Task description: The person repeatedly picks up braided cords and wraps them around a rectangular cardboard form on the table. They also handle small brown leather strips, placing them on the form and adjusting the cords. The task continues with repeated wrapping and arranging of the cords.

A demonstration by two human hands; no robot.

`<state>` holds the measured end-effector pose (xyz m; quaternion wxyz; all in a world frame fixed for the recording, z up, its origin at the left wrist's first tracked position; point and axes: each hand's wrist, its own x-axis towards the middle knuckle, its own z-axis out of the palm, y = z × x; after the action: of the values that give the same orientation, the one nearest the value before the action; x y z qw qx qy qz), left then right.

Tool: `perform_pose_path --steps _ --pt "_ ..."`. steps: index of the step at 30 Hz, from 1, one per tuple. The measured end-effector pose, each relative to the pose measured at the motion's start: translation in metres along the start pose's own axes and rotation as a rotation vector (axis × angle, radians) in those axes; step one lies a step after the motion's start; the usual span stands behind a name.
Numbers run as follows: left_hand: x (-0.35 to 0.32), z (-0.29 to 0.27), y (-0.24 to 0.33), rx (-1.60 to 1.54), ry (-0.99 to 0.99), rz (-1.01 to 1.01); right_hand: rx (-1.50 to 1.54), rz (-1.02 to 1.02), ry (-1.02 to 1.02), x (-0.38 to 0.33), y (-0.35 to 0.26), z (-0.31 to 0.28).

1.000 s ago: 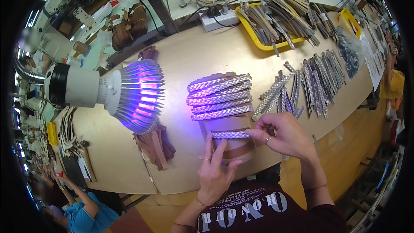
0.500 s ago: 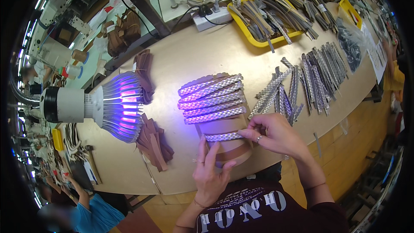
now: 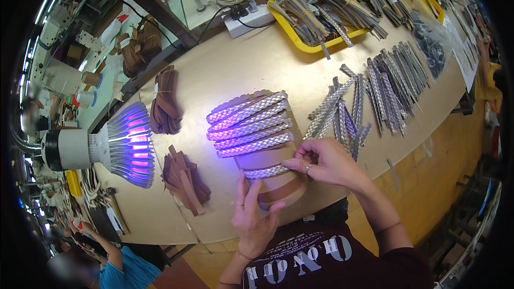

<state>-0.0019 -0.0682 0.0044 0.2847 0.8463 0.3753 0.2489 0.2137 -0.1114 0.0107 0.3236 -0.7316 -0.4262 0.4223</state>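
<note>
A tan cardboard panel (image 3: 278, 190) lies on the table in front of me with several silver braided strips (image 3: 249, 124) laid across it in rows, lit violet. My left hand (image 3: 251, 219) presses fingers flat on the left end of the lowest braided strip (image 3: 265, 172). My right hand (image 3: 326, 163) pinches that strip's right end between thumb and fingers. A brown band crosses the panel just below the strip.
A violet-lit lamp (image 3: 115, 150) on a white housing points at the panel from the left. Loose silver braided strips (image 3: 369, 96) lie to the right, brown leather pieces (image 3: 184, 179) to the left, a yellow tray (image 3: 316, 18) of strips behind. Another person in blue (image 3: 115, 265) is at lower left.
The view has shifted so the panel and lamp sit a little lower and left. Both hands have stayed on the lowest strip, pressing it onto the panel.
</note>
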Motion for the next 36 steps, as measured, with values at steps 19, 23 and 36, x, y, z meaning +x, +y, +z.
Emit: perform_pose_path --steps 19,23,36 --pt "0.000 -0.003 -0.002 0.018 -0.037 0.018 0.575 0.119 -0.053 0.006 0.036 0.026" --pt "0.001 -0.003 -0.001 0.023 -0.037 0.029 0.571 0.127 -0.043 0.007 0.037 0.027" --pt "-0.008 -0.002 -0.001 0.013 0.023 0.020 0.526 0.024 0.320 -0.013 0.040 0.068"
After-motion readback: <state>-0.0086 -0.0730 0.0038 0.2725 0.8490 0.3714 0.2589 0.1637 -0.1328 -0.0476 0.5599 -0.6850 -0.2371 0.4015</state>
